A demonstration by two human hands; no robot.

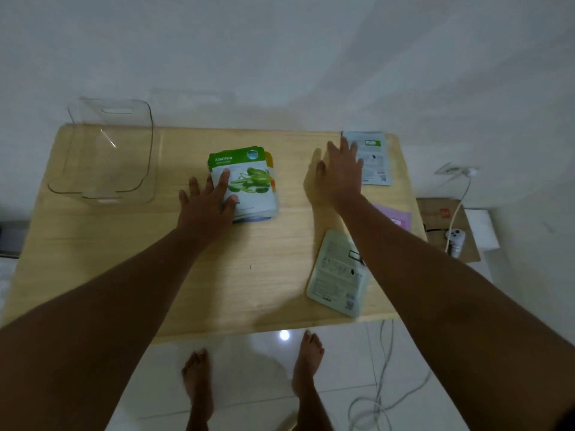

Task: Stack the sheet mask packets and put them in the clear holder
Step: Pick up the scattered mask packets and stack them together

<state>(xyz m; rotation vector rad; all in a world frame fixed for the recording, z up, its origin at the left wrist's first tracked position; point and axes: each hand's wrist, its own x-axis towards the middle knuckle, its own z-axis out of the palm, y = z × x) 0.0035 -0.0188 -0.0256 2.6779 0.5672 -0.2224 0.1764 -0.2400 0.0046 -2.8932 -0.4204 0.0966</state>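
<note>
Pale wood counter (174, 275) fills the single head view, and on it, near the middle, lies the growing stack (249, 188) of sheet mask packets with a green aloe vera packet on top; the left hand (208, 203) lies flat on it, fingers spread, pinning rather than gripping. The right hand (339, 172) is wide open and holds nothing, reaching toward a pale blue packet (375, 157) at the far right corner, its fingertips at that packet's near edge. A pale green packet (337, 275) lies face down near the front right, partly under the right forearm, and a pink packet (395, 217) shows just beyond that arm. The clear holder (102, 157) stands at the far left corner, well apart from the stack. The blue packet sits close to the counter's edge, so a careless sweep could push it off; the slick packets in the stack already sit slightly askew and could fan out when lifted. On the floor to the right lie a cardboard piece (448, 231) and a white cable (460, 200), clear of the work
</note>
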